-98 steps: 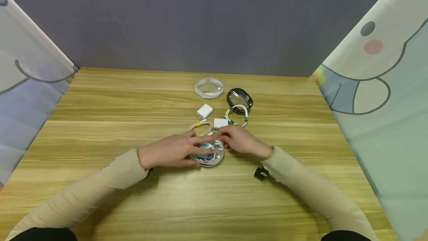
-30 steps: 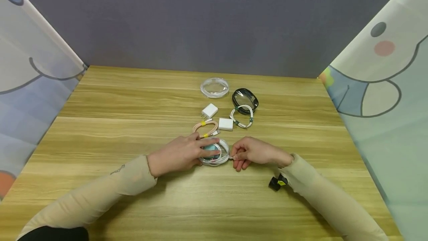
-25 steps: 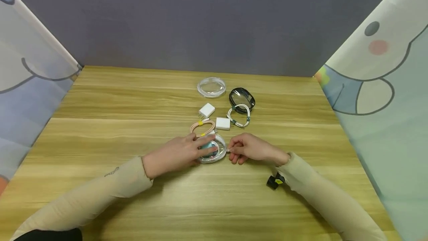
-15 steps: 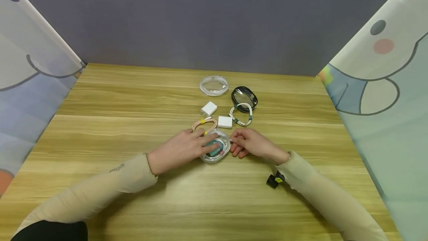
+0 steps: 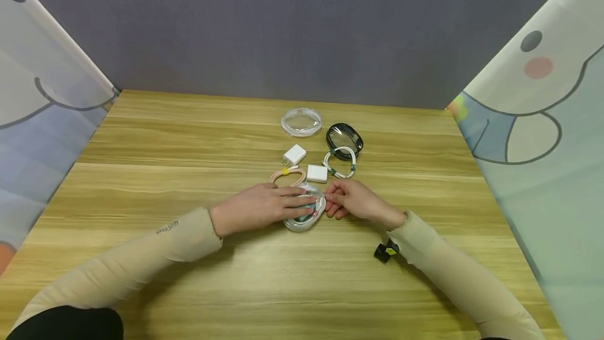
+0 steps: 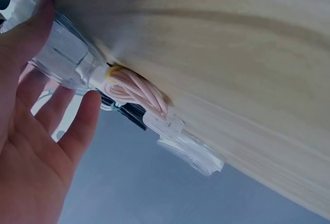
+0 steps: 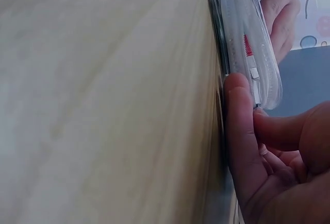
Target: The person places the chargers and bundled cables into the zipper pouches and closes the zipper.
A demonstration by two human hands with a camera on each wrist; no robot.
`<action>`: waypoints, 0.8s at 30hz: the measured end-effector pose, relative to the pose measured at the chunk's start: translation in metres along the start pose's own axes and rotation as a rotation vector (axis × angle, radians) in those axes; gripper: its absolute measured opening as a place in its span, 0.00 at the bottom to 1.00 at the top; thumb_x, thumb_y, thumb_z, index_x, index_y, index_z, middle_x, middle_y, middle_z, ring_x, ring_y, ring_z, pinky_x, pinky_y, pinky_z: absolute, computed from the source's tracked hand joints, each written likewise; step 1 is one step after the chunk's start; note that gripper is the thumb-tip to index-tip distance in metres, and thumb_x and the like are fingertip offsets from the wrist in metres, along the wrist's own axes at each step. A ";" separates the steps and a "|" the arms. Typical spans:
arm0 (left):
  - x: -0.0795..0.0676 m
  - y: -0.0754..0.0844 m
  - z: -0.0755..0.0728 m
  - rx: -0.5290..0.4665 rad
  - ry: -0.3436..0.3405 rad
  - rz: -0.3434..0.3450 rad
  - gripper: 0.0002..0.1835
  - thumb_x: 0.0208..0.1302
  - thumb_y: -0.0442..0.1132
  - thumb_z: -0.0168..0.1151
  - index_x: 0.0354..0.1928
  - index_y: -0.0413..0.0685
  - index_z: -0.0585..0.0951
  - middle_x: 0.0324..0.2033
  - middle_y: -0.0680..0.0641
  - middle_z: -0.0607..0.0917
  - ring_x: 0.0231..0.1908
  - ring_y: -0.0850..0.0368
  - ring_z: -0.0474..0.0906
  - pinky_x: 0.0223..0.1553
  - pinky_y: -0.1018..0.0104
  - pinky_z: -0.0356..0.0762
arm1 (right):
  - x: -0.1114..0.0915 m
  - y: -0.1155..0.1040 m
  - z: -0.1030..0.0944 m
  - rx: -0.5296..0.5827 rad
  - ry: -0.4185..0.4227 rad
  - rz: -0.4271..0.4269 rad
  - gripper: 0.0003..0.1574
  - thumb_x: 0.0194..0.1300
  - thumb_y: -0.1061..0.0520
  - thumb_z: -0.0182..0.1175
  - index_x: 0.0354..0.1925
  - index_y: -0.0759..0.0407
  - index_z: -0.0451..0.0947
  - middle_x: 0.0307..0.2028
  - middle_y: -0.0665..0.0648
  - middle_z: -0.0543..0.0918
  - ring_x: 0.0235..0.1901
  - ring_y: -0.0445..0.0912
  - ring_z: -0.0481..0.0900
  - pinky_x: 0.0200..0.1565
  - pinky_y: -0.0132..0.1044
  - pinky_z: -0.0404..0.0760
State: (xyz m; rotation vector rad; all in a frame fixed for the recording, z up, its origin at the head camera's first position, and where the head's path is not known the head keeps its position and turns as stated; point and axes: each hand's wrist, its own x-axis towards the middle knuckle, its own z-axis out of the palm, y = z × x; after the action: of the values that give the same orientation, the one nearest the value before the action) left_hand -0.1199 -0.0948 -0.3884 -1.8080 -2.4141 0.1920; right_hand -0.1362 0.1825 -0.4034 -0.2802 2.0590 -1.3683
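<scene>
Plastic case: clear, round, lying flat on the desk point(image 5: 278, 287) towards the middle, with a white rim; this case point(image 5: 295, 225) has something teal, a white cable and a bit of red inside.
Left hand: comes in from the left; this hand point(image 5: 261, 206) has a loose grip, fingers nearly straight and laid across the case's top, thumb against its side.
Right hand: at the case's right edge; this hand point(image 5: 354, 200) has its grip closed small, thumb and forefinger pinching a tab point(image 7: 257, 95), the other fingers bent beneath.
Pink cable: coiled with a yellow tie, the cable point(image 5: 275, 176) lies just beyond the plastic case.
Chargers: both white; the left charger point(image 5: 294, 155) sits farther back, the right charger point(image 5: 317, 173) nearer the case.
White cable: looped with green ties, this loop point(image 5: 353, 158) overlaps the near edge of the black case point(image 5: 344, 136).
Far case: another clear one, this case point(image 5: 301, 122) left of the black one.
Sides: cartoon cloth at left point(image 5: 42, 135) and right point(image 5: 557, 198).
</scene>
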 end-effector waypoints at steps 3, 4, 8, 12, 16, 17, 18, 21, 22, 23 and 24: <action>0.000 0.001 -0.001 -0.017 -0.007 -0.021 0.30 0.71 0.37 0.60 0.73 0.62 0.69 0.75 0.56 0.60 0.71 0.54 0.61 0.50 0.57 0.79 | -0.001 0.000 -0.001 -0.023 -0.012 -0.004 0.05 0.75 0.67 0.51 0.42 0.69 0.74 0.30 0.61 0.85 0.27 0.48 0.84 0.30 0.39 0.85; 0.000 0.002 -0.001 -0.017 -0.009 -0.026 0.31 0.70 0.37 0.61 0.73 0.62 0.69 0.75 0.56 0.60 0.71 0.54 0.61 0.49 0.57 0.80 | -0.002 0.000 -0.001 -0.031 -0.015 -0.006 0.05 0.75 0.67 0.51 0.42 0.69 0.74 0.30 0.60 0.85 0.27 0.48 0.84 0.30 0.39 0.85; 0.001 0.004 -0.002 -0.017 -0.006 -0.038 0.30 0.70 0.39 0.62 0.72 0.62 0.70 0.75 0.56 0.61 0.70 0.54 0.62 0.50 0.59 0.79 | -0.003 0.001 -0.002 -0.049 -0.030 -0.016 0.05 0.75 0.67 0.51 0.42 0.69 0.74 0.29 0.60 0.85 0.27 0.48 0.85 0.30 0.40 0.85; 0.002 0.006 -0.003 -0.027 0.014 -0.051 0.30 0.68 0.39 0.64 0.71 0.62 0.71 0.73 0.56 0.64 0.69 0.53 0.65 0.47 0.60 0.80 | -0.006 0.001 -0.002 -0.041 -0.044 -0.020 0.06 0.75 0.67 0.50 0.42 0.70 0.73 0.30 0.61 0.85 0.27 0.49 0.85 0.31 0.41 0.85; 0.005 0.008 -0.002 -0.016 0.037 -0.076 0.32 0.65 0.40 0.67 0.70 0.62 0.73 0.71 0.56 0.68 0.67 0.52 0.68 0.34 0.63 0.80 | -0.007 0.001 -0.001 -0.038 -0.047 -0.018 0.06 0.75 0.67 0.50 0.42 0.70 0.73 0.30 0.60 0.85 0.27 0.48 0.85 0.31 0.40 0.85; 0.005 0.008 -0.002 -0.011 0.039 -0.082 0.32 0.64 0.40 0.68 0.70 0.62 0.73 0.71 0.56 0.69 0.67 0.53 0.68 0.32 0.64 0.79 | -0.007 0.001 0.000 -0.037 -0.046 -0.016 0.06 0.75 0.67 0.50 0.42 0.69 0.73 0.30 0.60 0.85 0.27 0.48 0.84 0.31 0.40 0.85; 0.006 0.009 -0.002 -0.006 0.039 -0.088 0.32 0.64 0.41 0.69 0.70 0.62 0.73 0.70 0.56 0.69 0.66 0.53 0.68 0.30 0.64 0.79 | -0.007 0.001 0.000 -0.033 -0.045 -0.015 0.06 0.75 0.67 0.50 0.41 0.69 0.73 0.30 0.60 0.85 0.27 0.48 0.84 0.31 0.40 0.85; 0.007 0.010 -0.001 0.004 0.032 -0.106 0.33 0.63 0.42 0.70 0.70 0.62 0.73 0.70 0.56 0.69 0.66 0.53 0.68 0.30 0.64 0.79 | -0.009 0.000 0.001 -0.022 -0.042 -0.006 0.06 0.75 0.67 0.50 0.40 0.69 0.73 0.29 0.60 0.85 0.27 0.48 0.84 0.31 0.40 0.85; 0.007 0.010 -0.001 0.004 0.030 -0.111 0.33 0.62 0.42 0.70 0.70 0.62 0.73 0.70 0.56 0.69 0.66 0.53 0.68 0.31 0.63 0.79 | -0.009 0.000 0.001 -0.021 -0.043 -0.008 0.06 0.75 0.67 0.50 0.40 0.69 0.73 0.29 0.60 0.85 0.26 0.48 0.84 0.31 0.40 0.85; 0.007 0.010 -0.001 0.003 0.030 -0.116 0.33 0.62 0.42 0.70 0.69 0.62 0.74 0.70 0.56 0.69 0.66 0.53 0.68 0.32 0.63 0.80 | -0.010 0.000 0.001 -0.019 -0.043 -0.004 0.06 0.75 0.67 0.50 0.40 0.69 0.73 0.29 0.60 0.85 0.26 0.48 0.84 0.31 0.40 0.85; 0.007 0.010 -0.001 0.001 0.030 -0.121 0.33 0.61 0.42 0.71 0.69 0.62 0.74 0.70 0.56 0.69 0.65 0.53 0.68 0.33 0.63 0.81 | -0.011 0.000 0.001 -0.016 -0.044 -0.003 0.06 0.75 0.67 0.50 0.40 0.69 0.74 0.29 0.60 0.85 0.26 0.48 0.84 0.31 0.40 0.85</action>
State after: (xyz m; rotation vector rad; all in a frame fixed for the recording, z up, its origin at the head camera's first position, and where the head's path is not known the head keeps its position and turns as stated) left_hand -0.1123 -0.0850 -0.3892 -1.6459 -2.4916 0.1537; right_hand -0.1275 0.1869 -0.3992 -0.3180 2.0347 -1.3363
